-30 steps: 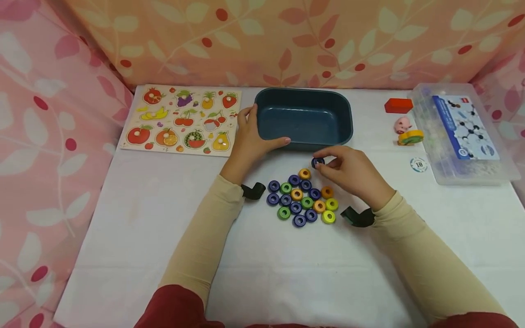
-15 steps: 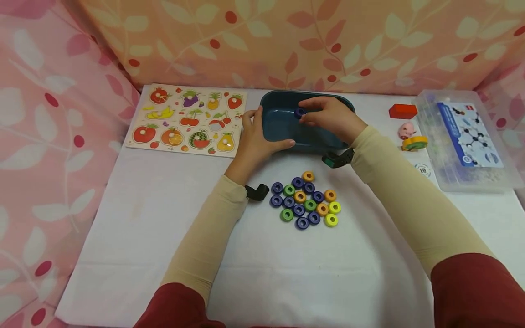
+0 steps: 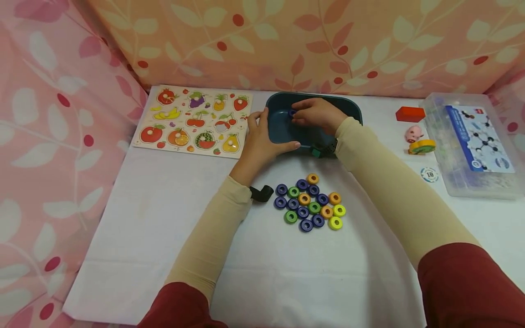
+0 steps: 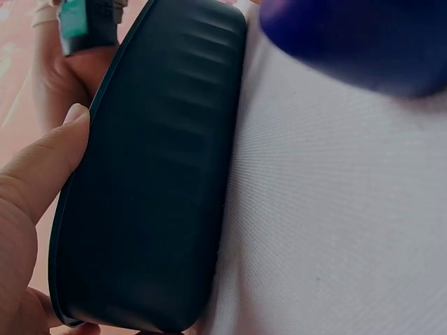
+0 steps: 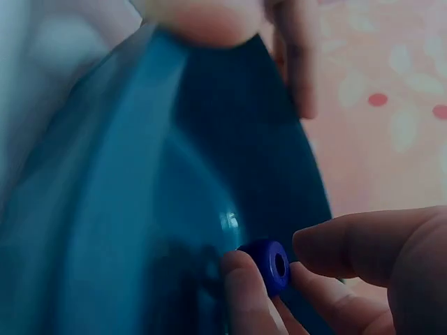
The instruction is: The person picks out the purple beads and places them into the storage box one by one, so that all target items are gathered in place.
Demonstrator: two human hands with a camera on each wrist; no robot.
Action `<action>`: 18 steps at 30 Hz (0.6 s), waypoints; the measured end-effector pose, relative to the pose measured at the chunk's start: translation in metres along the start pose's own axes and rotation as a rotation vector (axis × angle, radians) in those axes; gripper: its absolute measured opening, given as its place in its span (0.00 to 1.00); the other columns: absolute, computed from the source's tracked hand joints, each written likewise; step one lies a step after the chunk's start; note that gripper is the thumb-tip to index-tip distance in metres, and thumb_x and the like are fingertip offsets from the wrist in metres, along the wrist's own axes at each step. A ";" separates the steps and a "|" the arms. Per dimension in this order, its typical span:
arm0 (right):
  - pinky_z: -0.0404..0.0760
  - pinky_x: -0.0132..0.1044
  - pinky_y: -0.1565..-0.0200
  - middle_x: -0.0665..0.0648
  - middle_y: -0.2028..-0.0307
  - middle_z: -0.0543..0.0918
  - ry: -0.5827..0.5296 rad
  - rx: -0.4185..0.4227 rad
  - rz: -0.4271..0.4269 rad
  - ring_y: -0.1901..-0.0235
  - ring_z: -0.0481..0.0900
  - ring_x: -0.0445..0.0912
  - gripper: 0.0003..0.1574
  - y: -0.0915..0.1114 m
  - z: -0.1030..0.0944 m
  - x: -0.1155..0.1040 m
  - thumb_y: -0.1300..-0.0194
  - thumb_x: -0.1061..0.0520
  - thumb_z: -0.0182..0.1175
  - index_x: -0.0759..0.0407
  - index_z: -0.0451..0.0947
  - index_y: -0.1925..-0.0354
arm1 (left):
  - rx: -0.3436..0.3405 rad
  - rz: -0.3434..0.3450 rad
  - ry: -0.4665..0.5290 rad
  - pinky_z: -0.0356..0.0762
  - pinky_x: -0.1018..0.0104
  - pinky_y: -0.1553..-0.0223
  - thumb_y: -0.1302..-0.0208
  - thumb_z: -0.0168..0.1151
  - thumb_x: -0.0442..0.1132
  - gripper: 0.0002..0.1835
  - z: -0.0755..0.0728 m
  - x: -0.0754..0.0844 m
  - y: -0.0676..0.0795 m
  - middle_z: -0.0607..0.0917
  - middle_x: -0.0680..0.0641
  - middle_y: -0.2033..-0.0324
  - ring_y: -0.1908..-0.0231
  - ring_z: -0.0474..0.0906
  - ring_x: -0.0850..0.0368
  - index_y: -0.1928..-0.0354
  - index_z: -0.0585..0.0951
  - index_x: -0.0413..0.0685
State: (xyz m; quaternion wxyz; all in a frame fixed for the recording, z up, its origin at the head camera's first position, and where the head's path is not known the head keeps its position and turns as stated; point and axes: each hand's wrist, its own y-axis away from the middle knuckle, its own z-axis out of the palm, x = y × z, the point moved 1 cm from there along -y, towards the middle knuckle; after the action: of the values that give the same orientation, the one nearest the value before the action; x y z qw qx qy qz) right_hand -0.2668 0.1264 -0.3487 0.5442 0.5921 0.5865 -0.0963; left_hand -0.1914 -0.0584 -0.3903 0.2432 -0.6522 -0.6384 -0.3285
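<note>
A dark teal plastic tub (image 3: pixel 280 130) stands at the back of the table. My left hand (image 3: pixel 261 142) holds its near left corner, thumb along the front rim and fingers at the left end; in the left wrist view the thumb presses the wall of the tub (image 4: pixel 147 181). Inside the tub, my right hand (image 3: pixel 319 115) pinches a purple ring bead (image 5: pixel 271 269) between thumb and fingertips, low near the inner wall. Nearer me, several ring beads lie loosely grouped on the white cloth: purple, green (image 3: pixel 290 217), orange (image 3: pixel 304 199) and yellow (image 3: pixel 335 222).
A fruit peg puzzle (image 3: pixel 193 120) lies left of the tub. At the right are a red block (image 3: pixel 410 114), a pink pig toy (image 3: pixel 414 134), a yellow-green toy (image 3: pixel 422 146), a round chip (image 3: pixel 429 174) and a clear plastic case (image 3: pixel 477 141). Patterned curtains (image 3: pixel 369 45) enclose the table.
My right hand has carried the purple bead from in front of the tub, over its rim, and down inside toward the left. My left hand has stayed on the tub's corner.
</note>
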 end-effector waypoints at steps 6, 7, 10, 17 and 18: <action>0.68 0.42 0.30 0.56 0.27 0.67 -0.020 0.016 -0.007 0.33 0.74 0.48 0.36 0.008 -0.004 0.006 0.23 0.48 0.53 0.49 0.58 0.23 | -0.005 0.003 0.008 0.64 0.53 0.29 0.59 0.74 0.73 0.71 0.002 0.000 0.001 0.46 0.50 0.26 0.31 0.59 0.47 0.19 0.43 0.61; 0.68 0.42 0.30 0.56 0.27 0.67 -0.024 0.029 -0.028 0.34 0.74 0.48 0.36 0.013 -0.005 0.007 0.24 0.48 0.54 0.49 0.58 0.23 | -0.005 0.003 0.009 0.64 0.52 0.30 0.59 0.74 0.73 0.71 0.002 0.001 0.001 0.46 0.50 0.26 0.31 0.59 0.47 0.19 0.43 0.61; 0.70 0.44 0.31 0.55 0.29 0.69 -0.010 0.072 -0.099 0.36 0.76 0.49 0.35 0.036 -0.008 0.008 0.26 0.44 0.56 0.49 0.64 0.26 | -0.006 0.001 0.014 0.65 0.52 0.30 0.59 0.74 0.73 0.71 0.002 0.001 0.002 0.46 0.50 0.26 0.31 0.59 0.46 0.19 0.42 0.61; 0.74 0.50 0.36 0.55 0.38 0.77 0.056 0.127 -0.146 0.43 0.78 0.50 0.29 0.096 -0.001 0.020 0.29 0.40 0.59 0.47 0.74 0.34 | 0.006 0.006 0.018 0.64 0.53 0.29 0.60 0.75 0.73 0.71 0.001 0.001 0.001 0.46 0.51 0.26 0.31 0.59 0.47 0.19 0.43 0.61; 0.76 0.50 0.38 0.54 0.39 0.78 0.065 0.131 -0.147 0.44 0.78 0.50 0.28 0.104 0.002 0.023 0.29 0.41 0.60 0.47 0.76 0.36 | 0.008 0.006 0.019 0.64 0.53 0.29 0.60 0.75 0.73 0.71 0.001 0.001 0.001 0.46 0.51 0.26 0.31 0.59 0.48 0.19 0.43 0.61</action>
State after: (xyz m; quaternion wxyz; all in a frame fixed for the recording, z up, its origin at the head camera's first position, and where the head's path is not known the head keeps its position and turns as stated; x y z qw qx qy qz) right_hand -0.1763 0.1677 -0.3117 0.4763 0.5845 0.6384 -0.1549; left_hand -0.1900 -0.0574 -0.3901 0.2528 -0.6501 -0.6355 -0.3311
